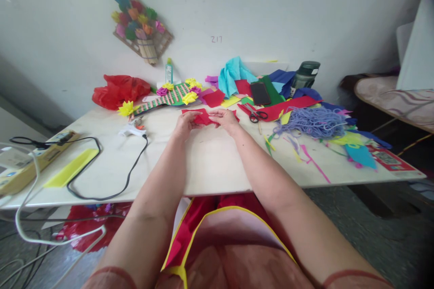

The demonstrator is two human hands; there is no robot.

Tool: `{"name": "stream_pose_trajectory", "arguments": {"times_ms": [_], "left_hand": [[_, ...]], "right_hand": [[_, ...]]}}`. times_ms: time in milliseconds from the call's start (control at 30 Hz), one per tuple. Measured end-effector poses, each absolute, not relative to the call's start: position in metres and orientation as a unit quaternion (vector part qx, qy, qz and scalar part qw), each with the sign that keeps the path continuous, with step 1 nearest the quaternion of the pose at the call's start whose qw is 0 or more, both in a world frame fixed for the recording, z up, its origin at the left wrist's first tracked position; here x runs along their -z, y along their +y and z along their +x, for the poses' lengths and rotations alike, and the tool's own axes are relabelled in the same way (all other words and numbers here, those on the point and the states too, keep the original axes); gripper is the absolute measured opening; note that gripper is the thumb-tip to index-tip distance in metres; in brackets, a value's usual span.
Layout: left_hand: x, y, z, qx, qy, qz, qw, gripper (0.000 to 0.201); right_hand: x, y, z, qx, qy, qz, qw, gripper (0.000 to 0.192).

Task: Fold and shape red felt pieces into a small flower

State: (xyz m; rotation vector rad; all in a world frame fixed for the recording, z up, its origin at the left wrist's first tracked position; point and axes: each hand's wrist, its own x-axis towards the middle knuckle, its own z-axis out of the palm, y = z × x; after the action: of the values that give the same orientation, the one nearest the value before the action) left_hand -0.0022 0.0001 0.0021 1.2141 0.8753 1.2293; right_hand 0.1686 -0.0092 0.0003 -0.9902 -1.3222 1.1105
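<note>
Red paper-like sheet [202, 117], thin and creased, spans the gap between a bare left hand [186, 123] and a bare right hand [224, 119] in the head view, over a long, pale table [217, 167]. The left hand's thumb and fingers are closed on the sheet's left part; the right hand's thumb and fingertips are pinched together on it, right of its middle. One corner shows above the left knuckles, and another bit juts out past the right hand. I cannot tell whether the sheet touches the tabletop.

Counting around the hands: to the right, one pair of black-handled scissors [256, 114], one flat dark phone [260, 93], one tangled heap of lavender yarn [310, 123] and one dark green bottle [306, 75]. Behind the left hand, one green-and-pink woven panel [176, 95] carries four yellow flowers and two magenta ones. To the left are one white glue gun [132, 130] with a black cord, one flat yellow sheet [71, 168] and one cream power strip [50, 157].

The red sheet's long axis runs left to right, roughly parallel to the table's near edge, one end pointing to each side.
</note>
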Motion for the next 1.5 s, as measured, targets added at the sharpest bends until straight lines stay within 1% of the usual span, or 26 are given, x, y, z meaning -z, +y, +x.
{"name": "stream_pose_trajectory", "arguments": {"times_ms": [67, 200, 333, 467, 533, 667, 800, 1067, 1267, 1400, 1500], "left_hand": [[-0.001, -0.001, -0.001, -0.507, 0.383, 0.523, 0.568, 0.036], [0.003, -0.001, -0.001, -0.475, 0.389, 0.541, 0.574, 0.031], [0.005, 0.000, -0.002, -0.479, 0.382, 0.549, 0.568, 0.030], [0.005, 0.002, -0.003, -0.481, 0.386, 0.554, 0.559, 0.029], [0.005, 0.002, -0.004, -0.480, 0.386, 0.554, 0.560, 0.029], [0.006, 0.003, -0.004, -0.478, 0.389, 0.549, 0.564, 0.029], [0.004, 0.000, -0.003, -0.471, 0.383, 0.550, 0.573, 0.030], [0.002, -0.004, -0.002, -0.441, 0.366, 0.562, 0.596, 0.034], [0.005, 0.000, -0.003, -0.435, 0.381, 0.589, 0.564, 0.034], [0.003, -0.002, 0.000, -0.420, 0.400, 0.605, 0.545, 0.036], [0.000, -0.006, 0.001, -0.411, 0.394, 0.610, 0.552, 0.038]], "right_hand": [[0.000, -0.009, 0.168, -0.456, -0.562, -0.421, 0.547, 0.019], [-0.001, -0.010, 0.166, -0.441, -0.571, -0.426, 0.546, 0.019], [-0.002, -0.013, 0.168, -0.457, -0.564, -0.423, 0.542, 0.020], [-0.004, -0.015, 0.173, -0.499, -0.530, -0.426, 0.537, 0.040], [-0.006, -0.015, 0.176, -0.514, -0.512, -0.435, 0.533, 0.044], [-0.009, -0.016, 0.178, -0.529, -0.501, -0.449, 0.518, 0.036], [-0.008, -0.016, 0.176, -0.512, -0.519, -0.464, 0.503, 0.029], [-0.007, -0.015, 0.174, -0.504, -0.534, -0.467, 0.493, 0.028], [-0.006, -0.018, 0.174, -0.510, -0.556, -0.452, 0.476, 0.029], [-0.004, -0.017, 0.172, -0.490, -0.575, -0.449, 0.477, 0.022], [-0.004, -0.017, 0.172, -0.476, -0.570, -0.460, 0.487, 0.017]]}}
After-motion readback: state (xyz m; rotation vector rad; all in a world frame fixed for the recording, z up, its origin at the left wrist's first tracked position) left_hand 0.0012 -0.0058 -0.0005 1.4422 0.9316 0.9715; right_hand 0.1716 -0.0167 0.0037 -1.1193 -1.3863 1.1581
